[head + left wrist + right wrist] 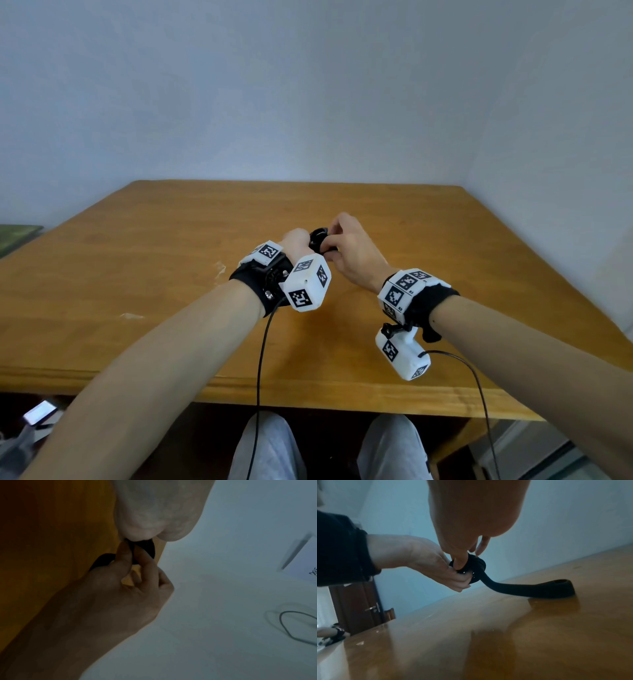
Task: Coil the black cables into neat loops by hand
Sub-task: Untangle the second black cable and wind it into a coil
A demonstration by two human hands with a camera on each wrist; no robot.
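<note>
One black cable (513,588) is in view, and two hands work on it above the middle of the tabletop (137,274), nearer to its far edge than to the near one. The cable is wound into one small coil (476,566) of several turns, and this coil is held up in the air, not lying on the wood.

The left hand (426,562) has its fingers curled round the coil from the left side, so it grips the coil. The right hand (352,250) comes from above and from the right; its thumb (460,559) presses on the near face of the coil and the other fingertips (482,547) reach over the top, so this hand pinches the coil too. In the left wrist view the right hand's thumb and one finger close on the black turns.

From the bottom of the coil one free tail goes down and to the right. It touches the tabletop there and ends in a bend that lies on the wood, toward the right edge.

Each wrist carries one black strap with white marker blocks (308,284), and one thin wire (260,359) hangs from each past the near edge.
</note>
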